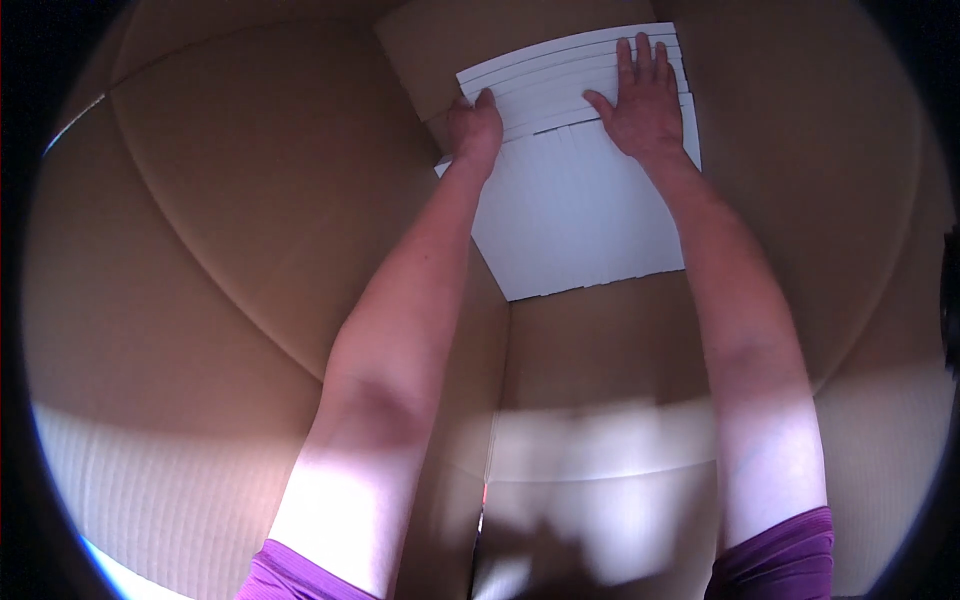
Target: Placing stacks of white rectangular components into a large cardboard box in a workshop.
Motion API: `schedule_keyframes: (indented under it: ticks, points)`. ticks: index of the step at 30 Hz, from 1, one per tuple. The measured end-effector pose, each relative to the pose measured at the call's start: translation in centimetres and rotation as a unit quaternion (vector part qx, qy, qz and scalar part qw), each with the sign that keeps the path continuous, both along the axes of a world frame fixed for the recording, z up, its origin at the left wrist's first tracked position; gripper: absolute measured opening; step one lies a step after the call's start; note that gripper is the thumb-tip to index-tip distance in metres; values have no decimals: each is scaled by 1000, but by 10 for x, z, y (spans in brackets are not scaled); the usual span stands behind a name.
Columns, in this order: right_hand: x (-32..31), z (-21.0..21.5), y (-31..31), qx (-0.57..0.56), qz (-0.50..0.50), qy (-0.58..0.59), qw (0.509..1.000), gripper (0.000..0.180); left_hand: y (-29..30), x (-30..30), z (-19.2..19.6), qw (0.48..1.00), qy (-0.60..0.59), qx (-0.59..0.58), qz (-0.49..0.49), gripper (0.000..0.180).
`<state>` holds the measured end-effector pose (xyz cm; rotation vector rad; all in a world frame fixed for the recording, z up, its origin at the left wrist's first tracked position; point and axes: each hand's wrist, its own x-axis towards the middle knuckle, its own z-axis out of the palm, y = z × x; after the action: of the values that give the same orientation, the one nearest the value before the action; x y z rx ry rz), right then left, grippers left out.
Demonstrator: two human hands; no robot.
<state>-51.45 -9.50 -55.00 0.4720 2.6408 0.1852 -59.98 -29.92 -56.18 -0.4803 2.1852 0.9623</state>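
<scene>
Several flat white cardboard sheets [560, 85] lie overlapped in a stepped stack, deep inside a large brown carton. My left hand [475, 130] is closed at the stack's left edge, its thumb up by the sheets and the other fingers partly hidden. On the right part of the stack my right hand [648, 112] lies flat with fingers spread and thumb out to the left. Nearer to me, a broad white cardboard surface [585, 215] extends below the stepped edges.
Tall brown carton walls [250, 200] rise around both arms, with the right wall [810, 170] close beside my right forearm. A brown cardboard piece [415, 60] shows beyond the stack at the left. Bright light falls across the near wall [600, 440].
</scene>
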Motion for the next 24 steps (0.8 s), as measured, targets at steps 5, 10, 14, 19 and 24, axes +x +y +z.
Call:
schedule_keyframes:
  ticks: [5,10,14,19,24]
  points:
    - [-5,1,-4,-25,-4,18,999,86,-8,19,-14,988,75,-97,-97,60]
    - [-2,0,2,-11,-6,20,1000,86,5,16,-2,977,9,-158,-142,63]
    - [-9,7,1,0,-8,7,1000,86,3,2,11,971,-56,-164,-166,63]
    - [-7,6,4,8,0,10,1000,87,-3,7,6,956,-103,-156,-226,60]
    - [-16,15,-3,8,1,-15,1000,86,-31,3,-3,976,-30,-79,-201,55]
